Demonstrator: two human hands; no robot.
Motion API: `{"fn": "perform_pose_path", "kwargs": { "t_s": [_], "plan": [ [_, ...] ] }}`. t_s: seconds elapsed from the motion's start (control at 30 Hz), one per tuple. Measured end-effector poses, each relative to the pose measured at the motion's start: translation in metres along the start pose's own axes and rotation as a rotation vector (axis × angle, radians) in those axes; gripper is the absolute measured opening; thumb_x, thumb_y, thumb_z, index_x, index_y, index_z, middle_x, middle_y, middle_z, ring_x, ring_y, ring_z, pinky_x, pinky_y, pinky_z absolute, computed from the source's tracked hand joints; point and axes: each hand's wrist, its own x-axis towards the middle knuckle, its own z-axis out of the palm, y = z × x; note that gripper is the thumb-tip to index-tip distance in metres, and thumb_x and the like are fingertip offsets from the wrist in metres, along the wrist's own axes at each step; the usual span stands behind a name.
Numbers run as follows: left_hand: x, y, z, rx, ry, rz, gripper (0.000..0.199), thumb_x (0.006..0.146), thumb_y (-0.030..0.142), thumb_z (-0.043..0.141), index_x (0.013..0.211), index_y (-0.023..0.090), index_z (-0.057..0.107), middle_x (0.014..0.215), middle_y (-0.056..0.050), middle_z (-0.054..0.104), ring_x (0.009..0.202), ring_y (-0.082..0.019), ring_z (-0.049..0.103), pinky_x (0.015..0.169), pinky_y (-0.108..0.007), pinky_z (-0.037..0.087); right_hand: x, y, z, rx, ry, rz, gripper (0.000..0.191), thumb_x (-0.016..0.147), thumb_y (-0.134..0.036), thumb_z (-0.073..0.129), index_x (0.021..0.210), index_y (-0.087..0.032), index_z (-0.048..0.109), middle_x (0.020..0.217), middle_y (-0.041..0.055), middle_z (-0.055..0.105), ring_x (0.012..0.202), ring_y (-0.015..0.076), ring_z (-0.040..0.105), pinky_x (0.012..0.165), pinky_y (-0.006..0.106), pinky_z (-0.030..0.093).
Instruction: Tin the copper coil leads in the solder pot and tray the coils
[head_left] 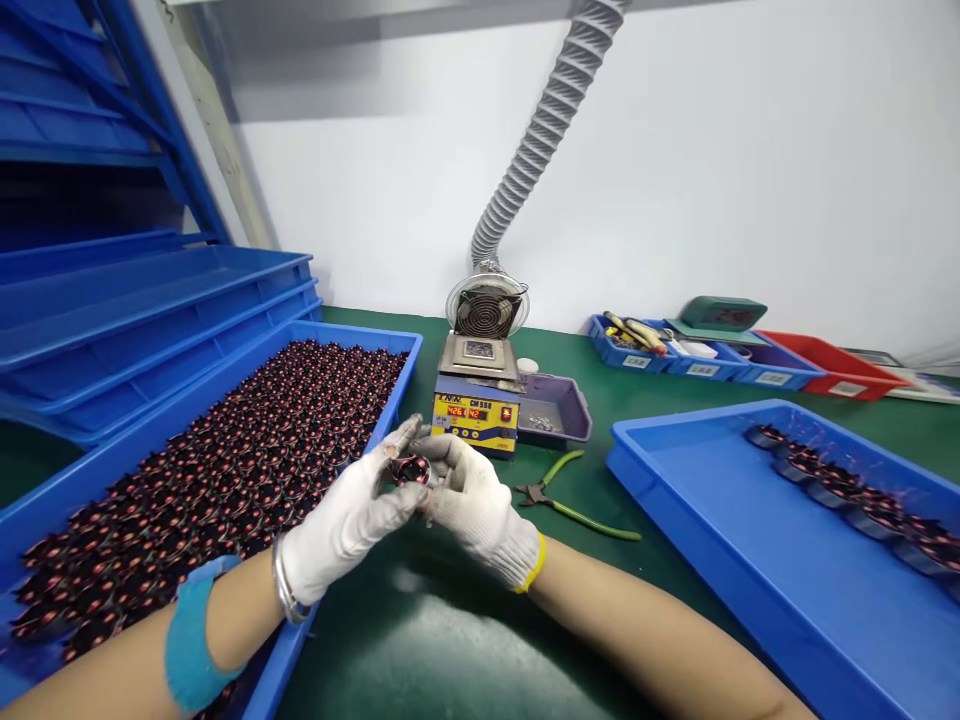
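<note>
Both white-gloved hands meet in front of the solder pot (pixel 480 400). Between them is a small round motor stator (pixel 412 470), black with reddish copper wire. My left hand (pixel 352 520) grips it from the left, thumb and fingers around its rim. From the other side, the fingers of my right hand (pixel 476 505) pinch its right edge and partly hide it. To the right of the hands lie green-handled cutting pliers (pixel 555 497) on the table. The solder pot has a square bath on top and a lit red display.
A blue tray (pixel 411 375) packed with many similar stators stands left, beside stacked blue trays (pixel 172 310). Another blue tray (pixel 720 560) holds a row of stators at right. Behind are a purple bin (pixel 577 410), a ducted fan (pixel 487 312), small blue bins (pixel 697 368) and a red bin (pixel 832 365).
</note>
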Motion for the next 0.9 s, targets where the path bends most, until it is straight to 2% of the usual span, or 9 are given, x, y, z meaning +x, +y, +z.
{"fn": "perform_pose_path", "kwargs": {
  "t_s": [0.2, 0.3, 0.43, 0.5, 0.57, 0.67, 0.73, 0.8, 0.9],
  "plan": [
    [-0.001, -0.003, 0.003, -0.037, 0.020, -0.015, 0.049, 0.087, 0.046, 0.045, 0.127, 0.019, 0.052, 0.133, -0.005, 0.052, 0.127, -0.021, 0.042, 0.111, -0.035, 0.030, -0.005, 0.000, 0.005, -0.067, 0.033, 0.022, 0.050, 0.047, -0.021, 0.083, 0.083, -0.019, 0.048, 0.079, -0.0018, 0.055, 0.062, 0.0077, 0.052, 0.051, 0.020, 0.046],
    [0.001, -0.001, -0.005, -0.107, 0.060, 0.024, 0.043, 0.088, 0.044, 0.045, 0.120, 0.018, 0.058, 0.129, -0.006, 0.056, 0.124, -0.023, 0.047, 0.109, -0.037, 0.034, -0.007, 0.001, 0.005, -0.033, 0.028, 0.041, 0.049, 0.049, -0.017, 0.081, 0.084, -0.019, 0.047, 0.079, -0.0021, 0.056, 0.062, 0.0075, 0.053, 0.050, 0.018, 0.046],
    [0.010, 0.006, -0.031, -0.348, 0.349, 0.105, 0.043, 0.087, 0.047, 0.044, 0.118, 0.021, 0.057, 0.127, -0.007, 0.058, 0.116, -0.025, 0.054, 0.102, -0.045, 0.041, -0.008, 0.003, 0.004, -0.031, 0.030, 0.041, 0.049, 0.050, -0.020, 0.080, 0.085, -0.020, 0.046, 0.080, -0.0012, 0.057, 0.065, 0.0105, 0.056, 0.050, 0.021, 0.047],
    [0.015, 0.006, -0.041, -0.379, 0.486, 0.081, 0.044, 0.087, 0.051, 0.042, 0.116, 0.021, 0.057, 0.127, -0.008, 0.058, 0.115, -0.025, 0.055, 0.100, -0.045, 0.043, -0.006, 0.005, 0.003, -0.035, 0.037, 0.027, 0.051, 0.049, -0.021, 0.081, 0.086, -0.020, 0.046, 0.081, -0.0007, 0.058, 0.066, 0.0111, 0.057, 0.051, 0.022, 0.048],
    [0.018, 0.003, -0.044, -0.357, 0.511, 0.017, 0.050, 0.086, 0.055, 0.039, 0.117, 0.020, 0.056, 0.125, -0.010, 0.059, 0.114, -0.026, 0.055, 0.097, -0.046, 0.045, -0.004, 0.006, 0.000, -0.040, 0.049, 0.013, 0.052, 0.048, -0.023, 0.082, 0.086, -0.020, 0.047, 0.082, -0.0002, 0.059, 0.066, 0.0113, 0.057, 0.052, 0.023, 0.050],
    [0.017, -0.005, -0.037, -0.244, 0.369, -0.072, 0.060, 0.085, 0.060, 0.035, 0.123, 0.017, 0.052, 0.122, -0.013, 0.060, 0.109, -0.027, 0.058, 0.091, -0.046, 0.048, 0.002, 0.003, -0.006, -0.055, 0.088, -0.022, 0.054, 0.047, -0.028, 0.084, 0.087, -0.019, 0.049, 0.079, -0.0005, 0.060, 0.065, 0.0114, 0.058, 0.055, 0.025, 0.051],
    [0.013, -0.009, -0.028, -0.053, 0.233, -0.090, 0.058, 0.085, 0.058, 0.037, 0.122, 0.016, 0.053, 0.122, -0.012, 0.060, 0.111, -0.026, 0.057, 0.095, -0.044, 0.045, 0.006, -0.003, -0.011, -0.060, 0.110, -0.050, 0.057, 0.047, -0.032, 0.085, 0.089, -0.019, 0.049, 0.077, -0.0008, 0.060, 0.062, 0.0119, 0.059, 0.055, 0.026, 0.051],
    [0.008, -0.012, -0.019, 0.214, 0.081, -0.057, 0.051, 0.085, 0.052, 0.041, 0.119, 0.018, 0.057, 0.122, -0.010, 0.061, 0.115, -0.024, 0.054, 0.100, -0.040, 0.041, 0.010, -0.013, -0.018, -0.072, 0.136, -0.092, 0.058, 0.048, -0.036, 0.084, 0.091, -0.019, 0.050, 0.075, -0.0009, 0.060, 0.059, 0.0124, 0.060, 0.054, 0.026, 0.050],
    [-0.001, -0.016, -0.010, 0.603, -0.248, 0.066, 0.041, 0.083, 0.044, 0.047, 0.115, 0.022, 0.061, 0.116, -0.008, 0.064, 0.110, -0.025, 0.057, 0.099, -0.040, 0.042, 0.023, -0.036, -0.034, -0.148, 0.226, -0.179, 0.054, 0.055, -0.041, 0.080, 0.094, -0.018, 0.053, 0.074, -0.0010, 0.060, 0.057, 0.0110, 0.058, 0.053, 0.024, 0.048]
  ]
}}
